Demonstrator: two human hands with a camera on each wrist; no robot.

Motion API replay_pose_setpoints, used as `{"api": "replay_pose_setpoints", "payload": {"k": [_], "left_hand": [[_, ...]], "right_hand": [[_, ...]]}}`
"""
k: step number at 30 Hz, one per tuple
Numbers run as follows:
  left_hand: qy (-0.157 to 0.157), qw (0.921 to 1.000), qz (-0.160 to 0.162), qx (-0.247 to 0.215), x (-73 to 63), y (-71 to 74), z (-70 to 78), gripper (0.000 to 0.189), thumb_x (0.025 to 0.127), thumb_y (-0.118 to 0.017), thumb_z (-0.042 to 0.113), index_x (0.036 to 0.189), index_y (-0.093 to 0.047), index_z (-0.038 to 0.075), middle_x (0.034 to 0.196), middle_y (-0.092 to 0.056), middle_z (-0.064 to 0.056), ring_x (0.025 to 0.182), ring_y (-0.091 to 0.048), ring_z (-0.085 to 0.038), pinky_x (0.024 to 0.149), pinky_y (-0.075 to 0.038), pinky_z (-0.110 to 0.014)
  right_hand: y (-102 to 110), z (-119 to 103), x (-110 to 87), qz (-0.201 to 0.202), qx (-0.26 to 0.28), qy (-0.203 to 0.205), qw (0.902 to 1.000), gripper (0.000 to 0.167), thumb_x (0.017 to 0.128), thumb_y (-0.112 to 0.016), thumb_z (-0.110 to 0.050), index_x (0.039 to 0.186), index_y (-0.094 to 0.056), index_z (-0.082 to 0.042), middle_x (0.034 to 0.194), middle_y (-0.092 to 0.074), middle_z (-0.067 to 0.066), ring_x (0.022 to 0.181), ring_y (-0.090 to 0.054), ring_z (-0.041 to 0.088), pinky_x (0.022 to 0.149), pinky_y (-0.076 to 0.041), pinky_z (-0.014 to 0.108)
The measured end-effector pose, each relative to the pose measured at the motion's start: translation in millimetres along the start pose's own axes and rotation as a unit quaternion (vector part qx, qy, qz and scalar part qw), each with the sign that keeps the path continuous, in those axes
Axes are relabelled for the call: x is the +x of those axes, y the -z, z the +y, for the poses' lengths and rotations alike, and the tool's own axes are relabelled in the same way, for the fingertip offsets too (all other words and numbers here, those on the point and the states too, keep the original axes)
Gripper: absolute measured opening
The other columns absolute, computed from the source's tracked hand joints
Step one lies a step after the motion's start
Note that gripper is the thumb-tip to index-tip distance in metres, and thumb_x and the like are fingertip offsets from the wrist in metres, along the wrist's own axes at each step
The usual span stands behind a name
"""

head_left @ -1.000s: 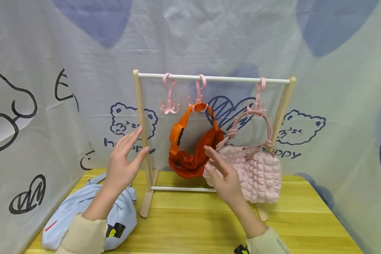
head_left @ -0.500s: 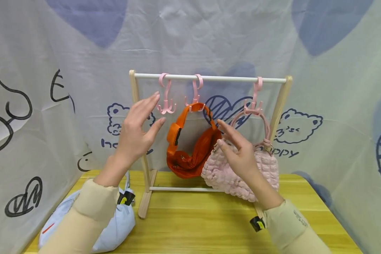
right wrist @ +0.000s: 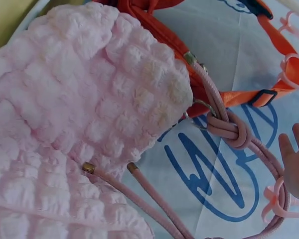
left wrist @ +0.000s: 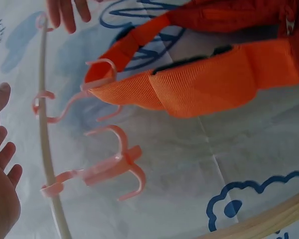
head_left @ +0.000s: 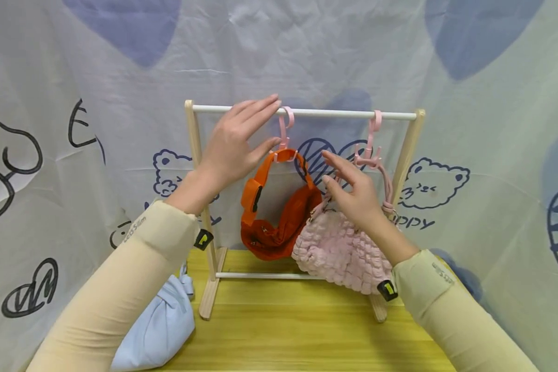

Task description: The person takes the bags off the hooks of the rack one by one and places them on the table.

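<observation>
My left hand point(head_left: 242, 139), fingers straight, is raised in front of the white rail beside the middle pink hook point(head_left: 283, 134), holding nothing. It hides the left pink hook point(left wrist: 109, 169) in the head view; the left wrist view shows that hook bare on the rail. From the middle hook an orange waist bag point(head_left: 279, 232) hangs by its strap. My right hand point(head_left: 355, 194), fingers extended and apart from the thumb, overlaps the handle of a pink puffy handbag point(head_left: 339, 248). That bag hangs by its cord handles point(right wrist: 234, 129) from the right pink hook point(head_left: 369, 150).
A small wooden rack with a white rail point(head_left: 335, 112) stands on the yellow wood-grain table point(head_left: 279, 325). To its left lies a pale blue bag point(head_left: 160, 325), partly behind my left sleeve. A printed curtain point(head_left: 242, 57) closes off the back and sides.
My left hand has risen and moved right, from beside the left post to near the middle hook. My right hand has moved up and slightly right. The bags still hang on their hooks.
</observation>
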State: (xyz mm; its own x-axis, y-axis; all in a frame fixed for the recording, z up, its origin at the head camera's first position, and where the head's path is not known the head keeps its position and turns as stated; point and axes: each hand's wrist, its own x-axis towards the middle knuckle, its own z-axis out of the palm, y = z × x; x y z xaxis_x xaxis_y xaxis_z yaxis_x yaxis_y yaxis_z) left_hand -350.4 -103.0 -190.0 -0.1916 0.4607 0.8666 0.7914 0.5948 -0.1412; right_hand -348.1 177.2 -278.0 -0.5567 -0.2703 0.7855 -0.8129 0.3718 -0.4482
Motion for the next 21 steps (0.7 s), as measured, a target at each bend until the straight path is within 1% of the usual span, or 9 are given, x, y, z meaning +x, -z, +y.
{"api": "replay_pose_setpoints", "payload": {"k": [4, 6, 9, 12, 15, 17, 19, 21], "left_hand": [[0.021, 0.9976, -0.059, 0.029, 10.9, -5.9, -6.3, 0.062, 0.095, -0.079, 0.027, 0.150, -0.057, 0.008, 0.155, -0.054, -0.008, 0.139, -0.051, -0.030, 0.122, -0.035, -0.042], [0.025, 0.9951, -0.084, 0.045, 15.6, -9.1, -9.6, 0.063, 0.095, -0.079, 0.028, 0.150, -0.057, 0.009, 0.156, -0.053, -0.007, 0.140, -0.051, -0.030, 0.122, -0.035, -0.044], [0.020, 0.9929, -0.100, 0.062, 21.6, -14.3, -15.4, 0.060, 0.095, -0.079, 0.028, 0.149, -0.058, 0.009, 0.154, -0.055, -0.008, 0.139, -0.052, -0.032, 0.121, -0.036, -0.045], [0.023, 0.9935, -0.094, 0.061, 24.1, -19.0, -21.3, 0.053, 0.096, -0.078, 0.025, 0.144, -0.063, 0.010, 0.147, -0.061, -0.009, 0.132, -0.057, -0.032, 0.118, -0.039, -0.044], [0.044, 0.9950, -0.079, 0.043, 24.5, -23.2, -24.3, 0.046, 0.095, -0.078, 0.025, 0.139, -0.069, 0.013, 0.139, -0.068, -0.007, 0.124, -0.062, -0.031, 0.115, -0.042, -0.043], [0.059, 0.9955, -0.067, 0.031, 24.8, -26.0, -25.2, 0.044, 0.095, -0.078, 0.027, 0.136, -0.071, 0.014, 0.136, -0.070, -0.006, 0.119, -0.064, -0.030, 0.113, -0.042, -0.042], [0.075, 0.9955, -0.055, 0.018, 25.1, -28.7, -25.4, 0.042, 0.095, -0.078, 0.029, 0.134, -0.072, 0.015, 0.133, -0.072, -0.004, 0.117, -0.065, -0.031, 0.115, -0.041, -0.040], [0.084, 0.9956, -0.040, 0.006, 25.2, -31.6, -26.0, 0.041, 0.093, -0.079, 0.029, 0.131, -0.074, 0.015, 0.130, -0.073, -0.003, 0.116, -0.066, -0.030, 0.116, -0.040, -0.039]], "right_hand": [[-1.4, 4.3, 9.7, -0.010, 0.001, -0.028, 0.9996, 0.048, 0.105, -0.062, -0.009, 0.152, -0.055, -0.013, 0.151, -0.057, 0.007, 0.131, -0.059, 0.026, 0.106, -0.051, 0.050], [-3.3, 6.6, 14.1, -0.015, 0.002, -0.040, 0.9991, 0.047, 0.106, -0.062, -0.012, 0.152, -0.055, -0.013, 0.153, -0.056, 0.006, 0.133, -0.058, 0.026, 0.108, -0.050, 0.050], [-6.8, 9.2, 20.5, -0.022, 0.004, -0.048, 0.9986, 0.047, 0.106, -0.061, -0.013, 0.152, -0.054, -0.010, 0.155, -0.053, 0.006, 0.136, -0.056, 0.027, 0.108, -0.050, 0.051], [-12.3, 10.6, 25.7, -0.031, 0.011, -0.051, 0.9982, 0.048, 0.105, -0.062, -0.011, 0.152, -0.053, -0.008, 0.155, -0.053, 0.009, 0.137, -0.055, 0.028, 0.108, -0.050, 0.050], [-18.2, 11.6, 29.2, -0.040, 0.017, -0.061, 0.9972, 0.049, 0.105, -0.062, -0.011, 0.153, -0.052, -0.007, 0.155, -0.052, 0.011, 0.137, -0.055, 0.030, 0.108, -0.050, 0.048], [-22.0, 12.7, 31.0, -0.047, 0.018, -0.074, 0.9960, 0.049, 0.106, -0.061, -0.012, 0.154, -0.051, -0.009, 0.156, -0.052, 0.012, 0.136, -0.056, 0.033, 0.108, -0.051, 0.048], [-26.0, 13.5, 32.6, -0.049, 0.017, -0.091, 0.9945, 0.049, 0.107, -0.060, -0.015, 0.155, -0.051, -0.012, 0.156, -0.052, 0.011, 0.134, -0.057, 0.034, 0.106, -0.052, 0.048], [-30.4, 14.5, 34.4, -0.049, 0.021, -0.107, 0.9928, 0.049, 0.107, -0.060, -0.018, 0.156, -0.051, -0.015, 0.155, -0.052, 0.011, 0.132, -0.059, 0.035, 0.104, -0.054, 0.047]]}}
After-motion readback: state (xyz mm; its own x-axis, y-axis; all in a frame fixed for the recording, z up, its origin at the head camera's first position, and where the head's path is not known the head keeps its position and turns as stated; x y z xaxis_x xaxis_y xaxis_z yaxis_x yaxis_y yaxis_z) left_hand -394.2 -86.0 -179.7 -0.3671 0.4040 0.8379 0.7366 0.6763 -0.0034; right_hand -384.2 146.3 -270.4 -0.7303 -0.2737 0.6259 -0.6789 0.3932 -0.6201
